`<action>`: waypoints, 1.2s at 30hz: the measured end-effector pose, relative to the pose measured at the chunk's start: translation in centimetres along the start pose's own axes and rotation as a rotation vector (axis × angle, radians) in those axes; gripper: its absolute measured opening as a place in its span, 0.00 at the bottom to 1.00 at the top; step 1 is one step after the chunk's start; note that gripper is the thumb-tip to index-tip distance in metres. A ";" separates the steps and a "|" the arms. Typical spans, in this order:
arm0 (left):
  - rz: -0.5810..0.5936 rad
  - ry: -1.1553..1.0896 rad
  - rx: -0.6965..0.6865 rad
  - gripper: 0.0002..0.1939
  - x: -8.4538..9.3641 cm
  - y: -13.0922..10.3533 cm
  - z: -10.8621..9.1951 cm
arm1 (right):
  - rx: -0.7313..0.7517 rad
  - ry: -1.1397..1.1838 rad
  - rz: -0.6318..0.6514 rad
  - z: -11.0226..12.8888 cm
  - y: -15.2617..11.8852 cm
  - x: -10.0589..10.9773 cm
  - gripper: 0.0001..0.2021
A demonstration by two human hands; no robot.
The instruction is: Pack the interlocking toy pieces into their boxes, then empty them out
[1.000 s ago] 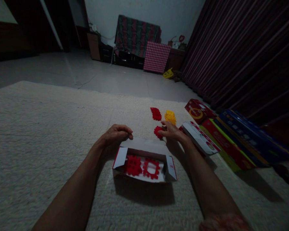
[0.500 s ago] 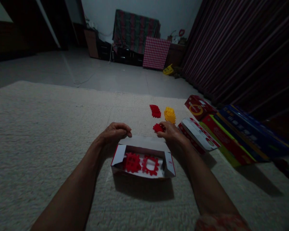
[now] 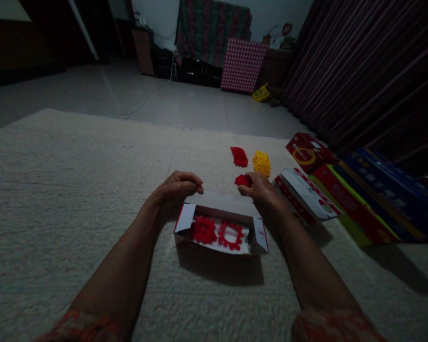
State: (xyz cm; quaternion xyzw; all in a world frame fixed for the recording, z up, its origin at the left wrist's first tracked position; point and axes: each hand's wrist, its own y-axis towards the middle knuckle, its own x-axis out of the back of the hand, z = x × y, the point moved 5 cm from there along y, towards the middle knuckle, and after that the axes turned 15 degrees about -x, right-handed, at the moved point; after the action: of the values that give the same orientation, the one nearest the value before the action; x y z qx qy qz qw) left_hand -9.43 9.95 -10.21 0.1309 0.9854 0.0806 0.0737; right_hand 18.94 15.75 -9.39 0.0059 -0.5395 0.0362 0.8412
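Observation:
An open white-and-red cardboard box (image 3: pixel 221 249) lies on the light textured mat between my forearms. Inside it are a red toothed building piece with a grid middle (image 3: pixel 204 230) and a red toothed frame piece (image 3: pixel 230 235) with an open centre. My left hand (image 3: pixel 180 185) is at the box's rear left corner, fingers curled in, with nothing visible in them. Beyond the rear right corner, my right hand (image 3: pixel 260 190) pinches a red toothed building piece (image 3: pixel 241 180) low over the mat. Farther back lie red pieces (image 3: pixel 239 156) and a cluster of yellow pieces (image 3: pixel 261 164).
To the right stand a white-and-red box (image 3: pixel 308 194), a dark red box (image 3: pixel 310 152), and large red-green and blue boxes (image 3: pixel 385 194). A dark curtain (image 3: pixel 360 71) hangs behind them. Past the mat's far edge is tiled floor (image 3: pixel 196 102) with a covered cabinet.
The view has shifted, so everything sits slightly farther right and higher. My right hand still grips the red piece, now turned more edge-on. My left hand stays curled by the box.

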 end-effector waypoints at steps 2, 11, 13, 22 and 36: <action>-0.004 -0.007 0.010 0.08 0.0 0.0 0.0 | -0.019 -0.044 -0.035 -0.1 0.3 -0.1 0.12; -0.014 -0.001 0.029 0.09 -0.1 0.0 -0.3 | -0.081 -0.098 -0.095 1.0 -0.2 0.6 0.15; -0.013 0.004 0.027 0.09 0.0 0.0 -0.3 | -0.058 -0.012 -0.122 1.4 -1.0 2.4 0.17; 0.013 0.039 -0.033 0.08 0.2 0.1 -0.5 | 0.519 0.150 0.072 9.4 -12.5 9.4 0.18; 0.016 0.057 -0.069 0.07 0.3 0.2 -0.6 | 0.527 -0.018 0.239 9.4 -17.2 6.8 0.18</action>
State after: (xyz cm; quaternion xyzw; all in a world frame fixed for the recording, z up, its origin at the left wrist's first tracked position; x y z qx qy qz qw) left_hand -9.78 10.14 -9.61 0.1336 0.9826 0.1190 0.0495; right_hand 14.40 -1.45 1.24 0.1610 -0.5159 0.2740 0.7955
